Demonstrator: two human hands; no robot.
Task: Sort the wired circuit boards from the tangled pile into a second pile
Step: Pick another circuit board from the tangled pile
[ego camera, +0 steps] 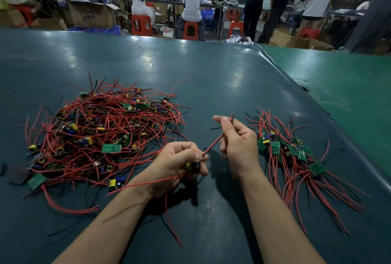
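Observation:
A big tangled pile [101, 134] of small green circuit boards with red and black wires lies on the left of the dark green table [190, 69]. A smaller, combed-out second pile [296, 153] lies on the right. Between the piles my left hand [179, 162] grips one circuit board [193, 166] with yellow and blue parts; most of the board is hidden by my fingers. A red-and-black wire pair [213, 146] runs from it up to my right hand [237, 143], which pinches the wire between thumb and fingers. More red wires hang below my left hand.
The table's right edge curves past the second pile, with a lighter green surface [342, 86] beyond. Behind the table's far edge, people sit on red stools [141, 24] at other benches among cardboard boxes.

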